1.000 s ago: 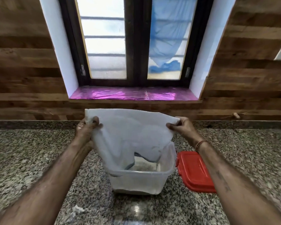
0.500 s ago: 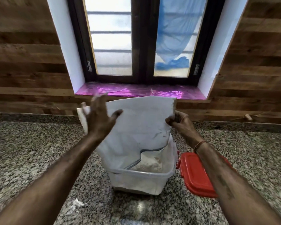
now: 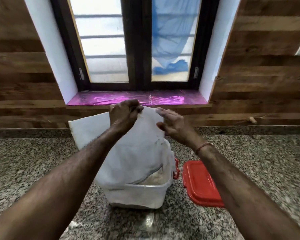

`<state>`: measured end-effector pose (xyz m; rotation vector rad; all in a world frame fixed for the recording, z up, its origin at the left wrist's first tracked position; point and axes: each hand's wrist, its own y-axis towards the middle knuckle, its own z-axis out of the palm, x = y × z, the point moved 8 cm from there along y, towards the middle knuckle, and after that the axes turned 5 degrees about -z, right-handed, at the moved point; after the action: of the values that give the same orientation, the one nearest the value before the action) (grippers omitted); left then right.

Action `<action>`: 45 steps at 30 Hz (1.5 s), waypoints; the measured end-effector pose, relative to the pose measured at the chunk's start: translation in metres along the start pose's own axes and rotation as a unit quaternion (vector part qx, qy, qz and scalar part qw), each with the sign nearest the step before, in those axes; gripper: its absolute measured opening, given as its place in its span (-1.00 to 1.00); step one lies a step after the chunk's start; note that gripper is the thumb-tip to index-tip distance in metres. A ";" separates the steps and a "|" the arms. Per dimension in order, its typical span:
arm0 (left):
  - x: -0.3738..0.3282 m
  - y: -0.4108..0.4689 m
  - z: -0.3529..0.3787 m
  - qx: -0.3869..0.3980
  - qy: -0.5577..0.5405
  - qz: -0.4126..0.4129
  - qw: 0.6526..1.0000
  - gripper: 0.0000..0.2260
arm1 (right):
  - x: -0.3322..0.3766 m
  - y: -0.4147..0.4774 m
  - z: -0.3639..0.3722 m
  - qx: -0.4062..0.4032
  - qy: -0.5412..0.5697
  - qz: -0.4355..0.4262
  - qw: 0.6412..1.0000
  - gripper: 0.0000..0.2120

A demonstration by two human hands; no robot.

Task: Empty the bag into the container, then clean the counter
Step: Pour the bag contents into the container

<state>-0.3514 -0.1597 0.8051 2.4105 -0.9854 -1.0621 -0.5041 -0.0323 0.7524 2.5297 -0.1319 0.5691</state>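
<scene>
A white bag (image 3: pixel 137 149) hangs upside down with its mouth inside a clear plastic container (image 3: pixel 137 196) on the granite counter (image 3: pixel 33 161). Pale grain shows in the container under the bag. My left hand (image 3: pixel 124 112) grips the bag's upper edge near its middle, fingers curled round the fabric. My right hand (image 3: pixel 173 124) is spread with straight fingers against the bag's right side, blurred by motion. The bag's left corner sticks out free beyond my left forearm.
A red lid (image 3: pixel 200 183) lies flat on the counter just right of the container. A small white scrap (image 3: pixel 73 224) lies near the counter's front. A wooden wall and a window with a pink-lined sill (image 3: pixel 137 99) stand behind.
My left hand let go of the bag's left corner, then took hold of the top edge near the middle. My right hand released the right corner and now lies flat against the bag.
</scene>
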 end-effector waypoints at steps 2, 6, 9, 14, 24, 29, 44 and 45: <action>0.009 -0.002 -0.003 -0.012 -0.005 -0.014 1.000 -0.83 | -0.034 -0.018 0.015 0.035 0.047 0.102 0.993 -0.37; 0.016 -0.007 -0.004 0.010 -0.055 -0.002 0.998 -0.84 | -0.044 -0.028 0.016 -0.035 0.166 0.149 0.974 0.00; 0.013 -0.007 -0.009 -0.008 -0.104 -0.005 0.994 -0.70 | -0.031 -0.017 0.024 -0.024 0.269 0.125 0.955 -0.22; 0.027 -0.007 -0.028 -0.061 -0.134 -0.041 0.988 -0.73 | -0.047 -0.044 0.076 0.081 0.279 0.192 0.937 -0.45; 0.045 -0.012 -0.037 -0.017 -0.054 -0.013 0.998 -0.66 | -0.065 -0.046 0.082 -0.027 0.384 0.208 0.899 -0.70; 0.134 -0.045 -0.068 -0.126 0.082 -0.157 0.976 -0.23 | -0.074 -0.053 0.076 -0.079 0.429 0.212 0.875 -0.68; 0.196 -0.089 -0.015 -0.011 -0.488 -0.317 0.813 -0.68 | -0.071 -0.030 0.062 -0.069 0.459 0.202 0.863 -0.79; 0.194 -0.091 -0.012 0.035 -0.470 -0.317 0.823 -0.65 | -0.071 -0.029 0.063 -0.061 0.451 0.207 0.866 -0.81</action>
<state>-0.2063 -0.2324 0.6645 2.2558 -0.3787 -2.6399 -0.5388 -0.0418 0.6604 1.8626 -0.3446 1.7761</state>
